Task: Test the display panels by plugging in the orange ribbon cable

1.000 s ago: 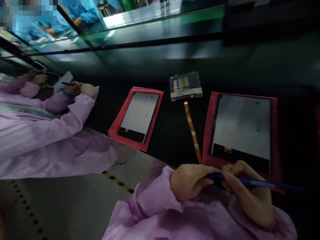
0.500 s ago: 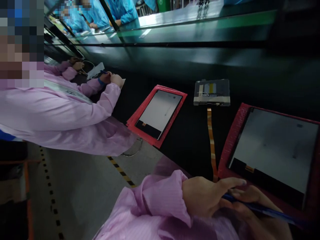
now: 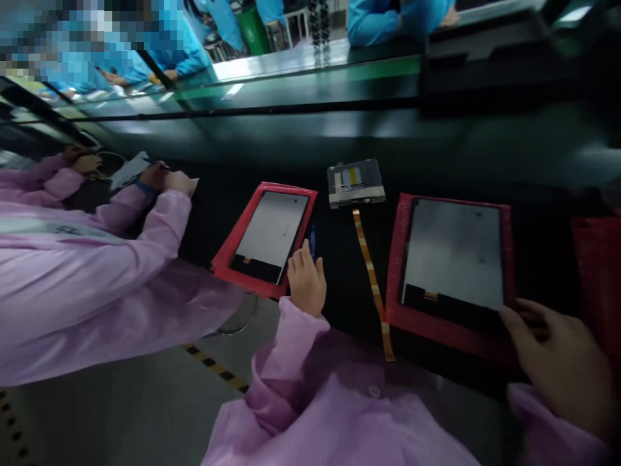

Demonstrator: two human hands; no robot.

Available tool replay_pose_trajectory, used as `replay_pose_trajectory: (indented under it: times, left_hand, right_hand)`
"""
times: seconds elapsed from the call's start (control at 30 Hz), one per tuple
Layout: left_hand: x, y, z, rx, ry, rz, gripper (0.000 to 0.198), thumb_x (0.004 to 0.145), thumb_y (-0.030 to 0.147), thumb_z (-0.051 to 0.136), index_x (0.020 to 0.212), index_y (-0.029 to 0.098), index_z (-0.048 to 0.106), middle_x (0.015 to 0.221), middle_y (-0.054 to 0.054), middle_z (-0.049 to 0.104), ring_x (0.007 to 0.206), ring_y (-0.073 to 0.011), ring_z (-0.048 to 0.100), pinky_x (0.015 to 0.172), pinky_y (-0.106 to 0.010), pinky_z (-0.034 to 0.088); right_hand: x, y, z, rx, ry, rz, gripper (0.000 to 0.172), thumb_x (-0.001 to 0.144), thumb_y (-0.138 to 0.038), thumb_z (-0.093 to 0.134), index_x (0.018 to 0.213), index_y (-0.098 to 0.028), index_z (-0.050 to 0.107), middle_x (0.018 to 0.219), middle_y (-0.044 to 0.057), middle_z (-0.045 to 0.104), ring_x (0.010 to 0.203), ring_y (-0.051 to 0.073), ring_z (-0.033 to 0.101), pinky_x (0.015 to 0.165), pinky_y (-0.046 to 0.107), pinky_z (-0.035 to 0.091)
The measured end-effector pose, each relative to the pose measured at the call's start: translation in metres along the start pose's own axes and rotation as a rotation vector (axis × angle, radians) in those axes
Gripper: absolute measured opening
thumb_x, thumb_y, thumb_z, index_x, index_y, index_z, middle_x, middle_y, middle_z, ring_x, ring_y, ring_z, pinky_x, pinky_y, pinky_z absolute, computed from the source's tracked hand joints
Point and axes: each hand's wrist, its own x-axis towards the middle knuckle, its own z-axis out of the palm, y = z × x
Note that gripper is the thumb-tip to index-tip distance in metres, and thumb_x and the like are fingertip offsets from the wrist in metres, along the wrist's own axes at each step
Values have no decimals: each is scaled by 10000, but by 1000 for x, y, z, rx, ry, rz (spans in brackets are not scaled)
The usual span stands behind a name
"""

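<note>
My left hand is beside the right edge of the left display panel, which lies on a red bubble-wrap pouch. A blue pen shows between its thumb and fingers, pointing away from me. At the lower right corner of the other display panel, my right hand pinches the edge with thumb and curled fingers; the fingertips are partly hidden. That panel rests on a second red pouch. Between the two panels runs an orange flat ribbon cable.
Behind the cable sits a clear case with a circuit board. Another red pouch is at the far right. A co-worker in a pink smock works close on my left. People in blue sit across the line, beyond the raised ledge.
My hands, earlier together around the pen, have separated: the left went to the left panel with the pen, the right to the right panel's corner. The view has swung right.
</note>
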Motion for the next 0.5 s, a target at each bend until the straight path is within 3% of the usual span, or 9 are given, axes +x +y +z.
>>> replay_pose_trajectory:
  times: [0.1,0.13,0.17,0.27,0.3,0.33,0.5]
  left_hand:
    - [-5,13,-11,-73,56,0,435,949,410,406,1233,97,509,1137,-192,539,1074,-265,522,926,-429,435]
    - [-11,19,-20,-164,-16,7,401,947,414,412,1168,107,546,1066,-161,560,985,-230,548,873,-378,453]
    - [-19,24,-30,-276,-170,24,365,948,417,412,1084,124,582,971,-117,581,873,-188,562,800,-319,459]
    - [-47,31,-54,-551,-902,52,392,948,448,403,816,155,629,682,-4,569,598,-97,497,566,-212,369]
    - [-56,31,-58,-572,-1075,27,429,943,465,405,753,153,630,631,9,558,565,-87,479,534,-208,333]
    - [-65,31,-59,-564,-1170,-17,456,936,480,411,717,148,635,606,12,556,552,-83,469,521,-209,310]
    - [-99,33,-38,-574,-1155,-255,463,867,533,507,810,124,715,647,-23,630,590,-112,522,547,-223,336]
  right_hand:
    - [-7,-24,-3,4,14,63,527,827,-533,326,1060,-133,578,921,160,522,938,334,530,876,467,418]
    - [-7,-30,-2,3,56,88,517,830,-491,346,1105,-110,561,929,165,526,959,330,521,885,454,411]
    - [-7,-34,-1,-8,104,121,504,831,-449,376,1142,-91,546,932,165,532,967,322,514,886,442,407]
    - [1,-35,0,-79,163,197,437,844,-364,451,1142,-63,560,950,171,548,970,290,496,872,404,387]
    - [6,-34,-1,-98,149,204,403,851,-355,465,1108,-67,580,958,173,551,966,280,492,865,392,378]
    - [11,-32,-2,-108,121,200,371,856,-347,474,1076,-74,595,969,173,553,960,270,488,857,380,370]
    - [29,-34,-4,-98,31,189,201,861,-264,474,921,-127,607,984,150,560,897,228,480,818,354,350]
